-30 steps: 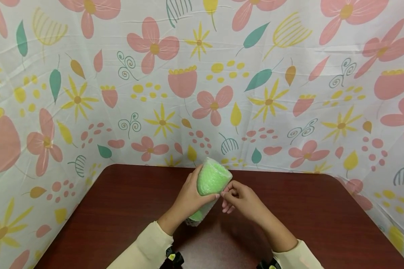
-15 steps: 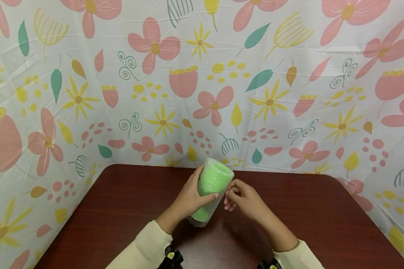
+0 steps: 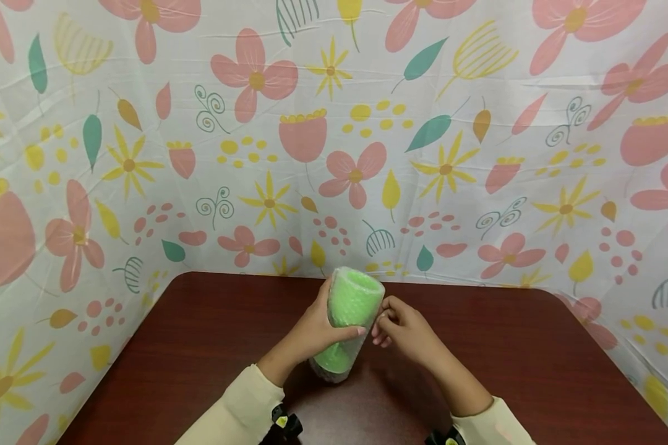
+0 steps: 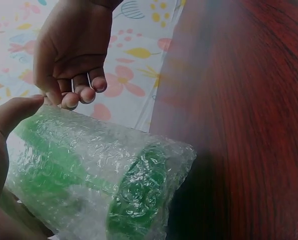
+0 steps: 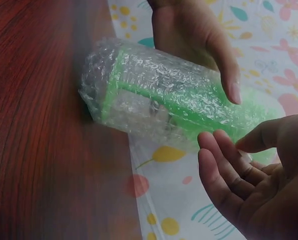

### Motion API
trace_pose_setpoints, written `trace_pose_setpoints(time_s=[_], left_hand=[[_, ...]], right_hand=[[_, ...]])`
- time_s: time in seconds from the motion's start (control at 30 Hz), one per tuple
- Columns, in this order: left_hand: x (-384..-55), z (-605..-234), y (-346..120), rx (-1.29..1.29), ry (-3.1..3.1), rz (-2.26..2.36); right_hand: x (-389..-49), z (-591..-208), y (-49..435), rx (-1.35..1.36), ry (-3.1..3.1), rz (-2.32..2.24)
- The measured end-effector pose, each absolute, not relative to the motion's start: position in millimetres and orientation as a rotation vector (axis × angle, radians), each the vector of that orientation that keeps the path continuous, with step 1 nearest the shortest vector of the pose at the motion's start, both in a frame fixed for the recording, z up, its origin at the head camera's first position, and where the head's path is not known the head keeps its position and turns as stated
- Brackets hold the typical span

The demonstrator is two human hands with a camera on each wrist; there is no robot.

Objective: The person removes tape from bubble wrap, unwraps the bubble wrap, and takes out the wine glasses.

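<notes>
A green cylindrical object in clear bubble wrap (image 3: 356, 303) is held tilted above the table, its round top towards the head camera. Its exact kind is hard to tell through the wrap. My left hand (image 3: 306, 330) grips its side, with the thumb across the front. On the other side, my right hand (image 3: 406, 327) pinches at the wrap's edge between thumb and index finger. From the right wrist, the pinching fingers (image 5: 254, 145) show a small shiny bit of wrap between them. Crumpled bubble wrap (image 4: 181, 160) covers the lower end in the left wrist view.
The dark reddish-brown wooden table (image 3: 506, 358) lies beneath both hands. A white cloth (image 3: 378, 86) printed with flowers and leaves hangs behind the table and along its sides.
My left hand has turned the wrapped object, so its lower end has swung right and its top faces the head camera more. The right hand has shifted slightly right, still beside the wrap.
</notes>
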State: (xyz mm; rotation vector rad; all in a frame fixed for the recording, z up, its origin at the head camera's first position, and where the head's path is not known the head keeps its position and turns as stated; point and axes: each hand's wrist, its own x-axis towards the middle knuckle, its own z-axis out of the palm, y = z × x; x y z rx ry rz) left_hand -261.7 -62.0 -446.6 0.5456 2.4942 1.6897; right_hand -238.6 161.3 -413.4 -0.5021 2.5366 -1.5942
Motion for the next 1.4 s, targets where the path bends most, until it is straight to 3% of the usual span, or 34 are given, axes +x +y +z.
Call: trace_pose_setpoints(time_s=[1.4], left_hand=[[-260.3,-439.2,-59.8,0.437,2.679,1.767]], right_hand=[[-243.2,-415.1,162.6,-0.561,2.497,-1.66]])
